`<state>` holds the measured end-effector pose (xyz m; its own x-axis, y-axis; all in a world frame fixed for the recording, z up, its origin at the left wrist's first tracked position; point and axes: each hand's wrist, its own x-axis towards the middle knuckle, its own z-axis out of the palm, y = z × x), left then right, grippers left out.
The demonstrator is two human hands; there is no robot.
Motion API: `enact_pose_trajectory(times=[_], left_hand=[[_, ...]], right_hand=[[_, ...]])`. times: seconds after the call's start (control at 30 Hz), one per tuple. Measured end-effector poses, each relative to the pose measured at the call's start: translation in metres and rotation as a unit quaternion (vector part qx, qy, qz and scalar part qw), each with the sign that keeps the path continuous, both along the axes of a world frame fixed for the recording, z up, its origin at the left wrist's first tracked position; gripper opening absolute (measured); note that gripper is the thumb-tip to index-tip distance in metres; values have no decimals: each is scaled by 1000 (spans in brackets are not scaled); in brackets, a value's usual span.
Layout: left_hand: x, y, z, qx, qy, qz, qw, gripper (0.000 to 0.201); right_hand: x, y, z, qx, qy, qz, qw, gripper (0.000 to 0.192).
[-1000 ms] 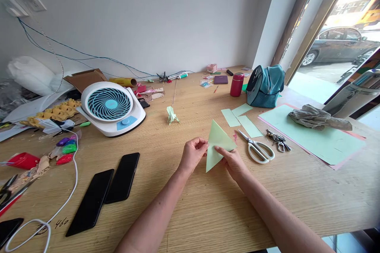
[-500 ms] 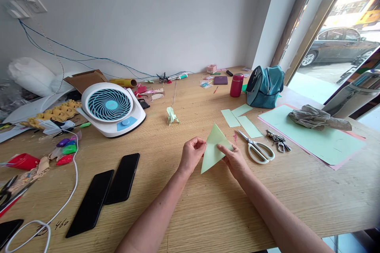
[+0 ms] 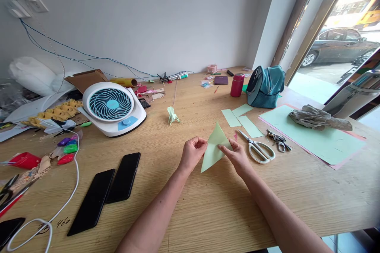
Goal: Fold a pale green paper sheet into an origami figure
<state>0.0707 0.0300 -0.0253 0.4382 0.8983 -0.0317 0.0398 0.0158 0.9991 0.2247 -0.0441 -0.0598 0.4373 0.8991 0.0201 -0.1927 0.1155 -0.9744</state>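
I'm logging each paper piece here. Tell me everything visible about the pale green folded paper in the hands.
The folded paper is pale green, thin and matte, a pointed triangular shape with its apex away from the person. It sits tilted above the wooden table, pinched at its left edge by the left hand and at its right by the right hand.

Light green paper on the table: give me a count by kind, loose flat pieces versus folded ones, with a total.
Folded triangle, held between left hand and right hand: 1
Small folded figure: 1
Cut strips near the scissors: 3
Large sheet: 1
Total: 6
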Motion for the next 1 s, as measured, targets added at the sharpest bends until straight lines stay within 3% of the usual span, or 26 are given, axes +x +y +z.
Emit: enact_pose_trajectory(times=[0.53, 0.77, 1.0], left_hand=[[1, 1, 0, -13, -21, -34, 999, 21], [2, 1, 0, -37, -41, -21, 998, 27], [0, 0, 6, -63, -63, -40, 995, 30]], right_hand=[[3, 1, -5, 28, -67, 3, 997, 37], [5, 1, -8, 49, -95, 9, 994, 29], [6, -5, 2, 86, -129, 39, 987, 18]])
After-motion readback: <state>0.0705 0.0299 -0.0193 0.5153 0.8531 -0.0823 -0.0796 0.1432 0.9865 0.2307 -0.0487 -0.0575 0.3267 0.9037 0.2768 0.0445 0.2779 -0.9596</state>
